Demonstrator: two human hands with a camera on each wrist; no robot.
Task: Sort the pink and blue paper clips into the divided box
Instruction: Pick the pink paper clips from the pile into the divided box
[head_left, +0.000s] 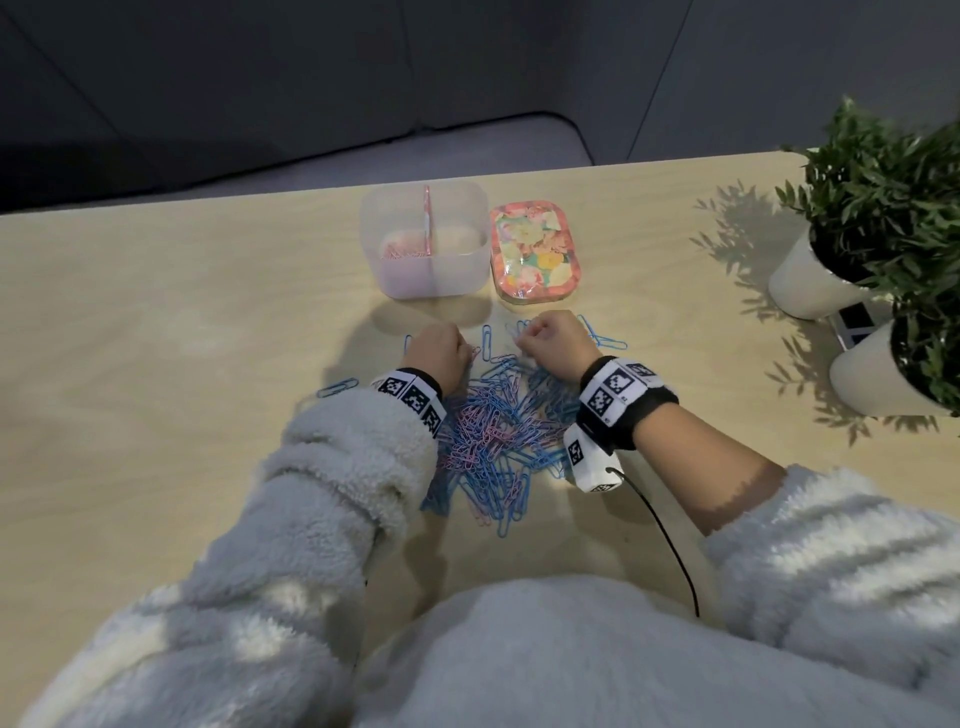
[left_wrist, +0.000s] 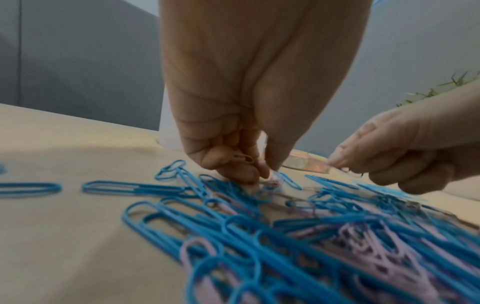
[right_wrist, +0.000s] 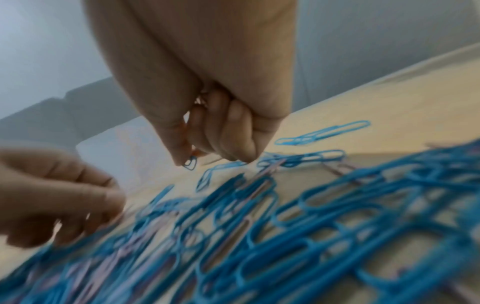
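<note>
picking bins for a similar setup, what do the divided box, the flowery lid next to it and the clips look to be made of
Frosted translucent divided box: looks like matte plastic; pink clips show through its wall.
Floral rectangular lid: glossy, catches light; probably printed plastic, possibly tin.
Blue and pink paper clips: thin bent loops with smooth, solid colour, likely coated wire; the core itself is not visible.

Surface: pale wooden table (head_left: 156, 322).
Centre: heap of pink and blue paper clips (head_left: 498, 436).
12 o'clock: clear divided box (head_left: 425, 280); floral lid (head_left: 535, 254) just beside it, at its right.
3 o'clock: two white plant pots (head_left: 810, 280).
</note>
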